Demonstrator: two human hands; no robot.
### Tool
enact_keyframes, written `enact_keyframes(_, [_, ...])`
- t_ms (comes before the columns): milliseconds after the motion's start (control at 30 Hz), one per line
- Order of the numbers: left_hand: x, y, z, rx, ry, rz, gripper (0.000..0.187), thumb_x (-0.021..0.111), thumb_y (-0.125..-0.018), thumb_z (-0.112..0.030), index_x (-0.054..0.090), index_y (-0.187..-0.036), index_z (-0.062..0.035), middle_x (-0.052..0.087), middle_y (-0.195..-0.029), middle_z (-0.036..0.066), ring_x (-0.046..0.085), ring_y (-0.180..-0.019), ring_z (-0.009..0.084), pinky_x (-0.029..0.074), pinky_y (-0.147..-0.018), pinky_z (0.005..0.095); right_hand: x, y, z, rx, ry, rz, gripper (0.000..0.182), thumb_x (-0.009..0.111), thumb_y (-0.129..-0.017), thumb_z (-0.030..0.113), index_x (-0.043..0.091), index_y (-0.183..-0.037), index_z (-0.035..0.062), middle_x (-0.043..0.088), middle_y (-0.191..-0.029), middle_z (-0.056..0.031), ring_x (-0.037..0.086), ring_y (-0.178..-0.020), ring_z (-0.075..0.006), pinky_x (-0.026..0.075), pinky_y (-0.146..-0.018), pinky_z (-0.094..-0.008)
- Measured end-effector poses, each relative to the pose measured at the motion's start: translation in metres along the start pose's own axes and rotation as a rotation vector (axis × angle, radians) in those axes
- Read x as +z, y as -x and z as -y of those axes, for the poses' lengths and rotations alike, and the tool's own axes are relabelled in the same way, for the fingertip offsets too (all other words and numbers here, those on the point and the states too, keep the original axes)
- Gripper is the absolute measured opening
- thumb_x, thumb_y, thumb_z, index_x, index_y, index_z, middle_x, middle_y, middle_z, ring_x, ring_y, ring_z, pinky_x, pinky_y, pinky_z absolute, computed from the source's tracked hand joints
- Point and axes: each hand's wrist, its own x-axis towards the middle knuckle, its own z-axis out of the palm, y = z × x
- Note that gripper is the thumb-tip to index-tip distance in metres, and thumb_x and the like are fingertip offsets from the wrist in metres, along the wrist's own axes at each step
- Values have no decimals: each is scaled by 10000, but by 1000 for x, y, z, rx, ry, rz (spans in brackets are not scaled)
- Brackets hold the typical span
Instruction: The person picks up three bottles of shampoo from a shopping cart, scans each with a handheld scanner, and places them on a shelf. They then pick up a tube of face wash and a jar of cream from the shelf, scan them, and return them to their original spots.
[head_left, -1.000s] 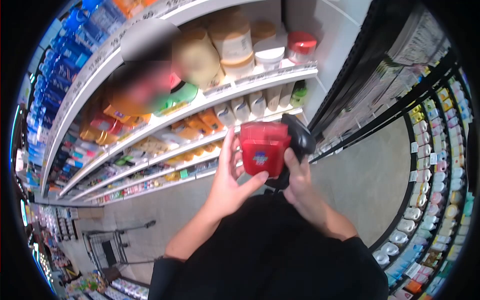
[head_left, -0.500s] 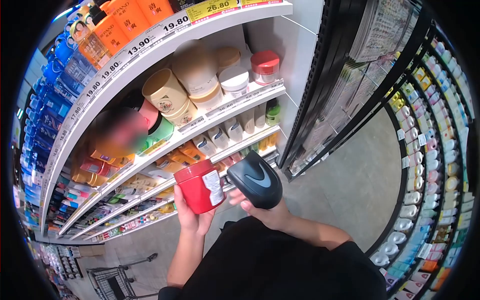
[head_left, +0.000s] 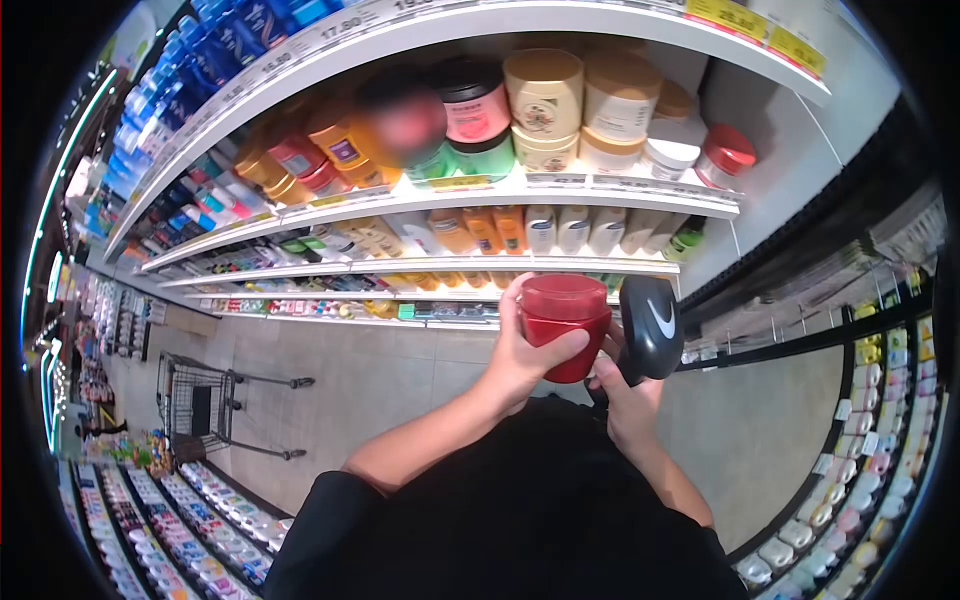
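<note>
My left hand (head_left: 518,362) is wrapped round a red jar (head_left: 564,312) with a screw lid, thumb across its front. My right hand (head_left: 632,404) grips a black handheld barcode scanner (head_left: 652,325) by the handle, close to the jar's right side. The scanner's rounded head stands upright and carries a light grey curved mark. Both things are in front of my chest, before the lower shelves. The jar's white label is out of sight.
Ahead, a store shelf (head_left: 640,190) carries stacked cream jars (head_left: 545,85), pink and green tubs, and a red-lidded jar (head_left: 728,150). Bottles line the level below. A shopping cart (head_left: 200,405) stands on the floor at left. Curved product racks (head_left: 865,440) flank me on the right.
My view has swung left along the shelf. The jar has turned, hiding its white label, and my left thumb now crosses its front. The scanner has tipped from slanted to upright beside it.
</note>
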Motion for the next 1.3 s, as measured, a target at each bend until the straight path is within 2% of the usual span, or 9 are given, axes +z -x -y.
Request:
enact_keyframes(167, [-9, 11, -5, -18, -42, 74, 918, 723, -869, -226, 91, -1522, -92, 309, -1477, 118, 309, -1382, 236, 269, -1143, 401, 8, -4, -12, -93, 70, 45, 628, 762, -814, 95, 437, -1343, -5, 551, -1264, -141, 546, -1180, -202, 469, -975, -356])
enact_keyframes(267, [-16, 17, -11, -64, 88, 163, 731, 541, -989, -202, 67, -1535, -93, 289, -1492, 138, 288, -1387, 227, 250, -1134, 364, 0, -2, -12, 116, 53, -23, 596, 801, -786, 187, 463, -1257, 50, 562, -1129, -58, 580, -985, -149, 500, -787, -274])
enact_keyframes(433, [-38, 28, -21, -41, 11, 173, 727, 583, -971, -223, 138, -1529, -84, 321, -1470, 118, 352, -1339, 210, 325, -1089, 373, 11, 4, -19, 17, -101, -53, 765, 762, -825, 360, 366, -1392, 32, 529, -1303, -118, 564, -1162, -251, 479, -987, -403])
enact_keyframes(667, [-82, 50, -31, 7, 114, 393, 915, 760, -813, -418, 249, -1478, -51, 403, -1416, 126, 419, -1296, 230, 351, -1081, 399, 47, 30, -32, 131, -234, 109, 710, 649, -897, 464, 388, -1385, 20, 572, -1273, -133, 603, -1121, -250, 505, -963, -406])
enact_keyframes(1033, [-173, 131, -67, -205, 298, 286, 715, 660, -906, -396, 313, -1415, -33, 476, -1337, 112, 472, -1236, 195, 381, -1055, 376, 156, 102, -56, 57, 19, 68, 728, 631, -919, 430, 298, -1447, 55, 456, -1391, -117, 478, -1272, -232, 413, -1052, -409])
enact_keyframes(1067, [-180, 138, -66, -237, 326, 236, 663, 632, -930, -394, 327, -1395, -34, 505, -1301, 113, 534, -1174, 200, 424, -1018, 377, 171, 109, -60, 53, 16, -61, 621, 594, -949, 396, 339, -1404, 59, 548, -1250, -106, 594, -1085, -214, 510, -908, -366])
enact_keyframes(1100, [-186, 142, -68, -257, 334, 246, 663, 632, -930, -394, 327, -1395, -34, 505, -1301, 113, 534, -1174, 200, 424, -1018, 377, 174, 114, -61, 57, 24, -82, 621, 594, -949, 396, 339, -1404, 59, 548, -1250, -106, 594, -1085, -214, 510, -908, -366])
enact_keyframes(1200, [-195, 148, -72, -213, 442, 332, 497, 518, -996, -391, 362, -1334, -62, 603, -1108, 120, 673, -806, 227, 542, -778, 370, 194, 124, -60, 245, -29, -115, 427, 632, -937, 286, 440, -1243, 56, 605, -892, -69, 581, -599, -156, 494, -509, -282])
enact_keyframes(1300, [-199, 163, -81, -249, 456, 327, 508, 534, -987, -394, 363, -1333, -64, 598, -1123, 118, 671, -841, 225, 538, -794, 367, 202, 136, -59, 240, -42, -94, 415, 633, -936, 286, 456, -1228, 50, 610, -906, -71, 593, -628, -153, 499, -525, -276])
